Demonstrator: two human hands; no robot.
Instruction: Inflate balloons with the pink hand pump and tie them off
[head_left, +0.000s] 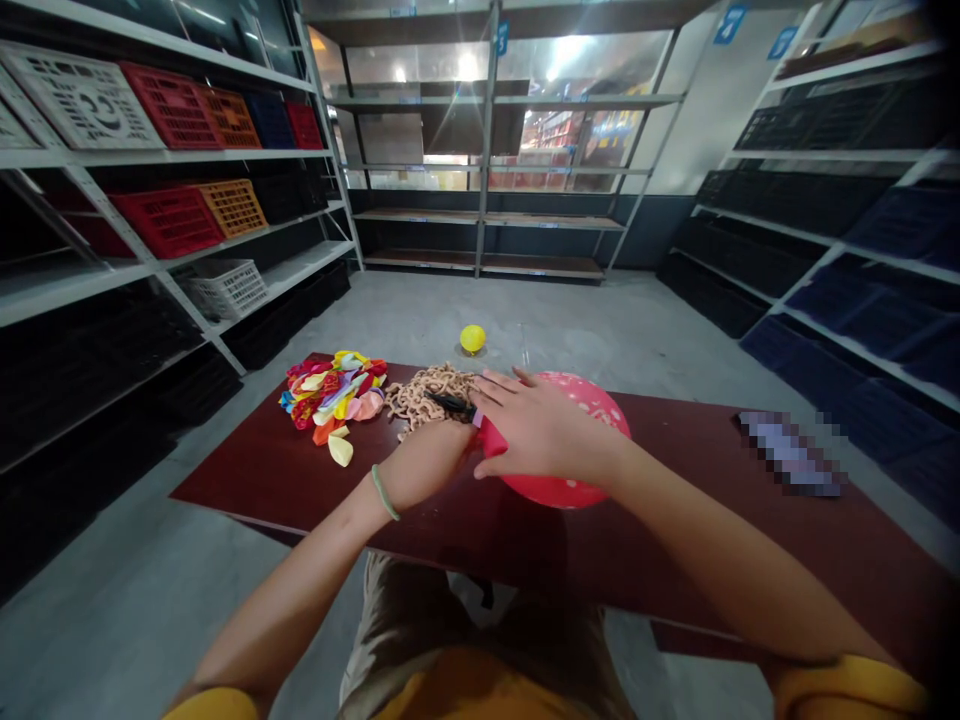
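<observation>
A red inflated balloon with white spots (581, 490) rests on the table, partly under my right hand (540, 425). That hand is open, its fingers stretched to the left and its thumb apart, over the balloon's neck end. My left hand (442, 455), with a green band at the wrist, is closed at the neck of the balloon; its fingertips are mostly hidden. A slim black object (448, 402) shows just above it, and I cannot tell whether it is held. Behind lies a heap of beige curly strands (427, 388). Left of that is a pile of uninflated coloured balloons (330, 390).
The dark red table (277, 480) spans the front. A flat pixelated item (791, 455) lies at its right. On the floor beyond sits a small yellow balloon (472, 339). Shelves with crates (172, 215) line both sides, and a metal rack (487, 215) stands at the back.
</observation>
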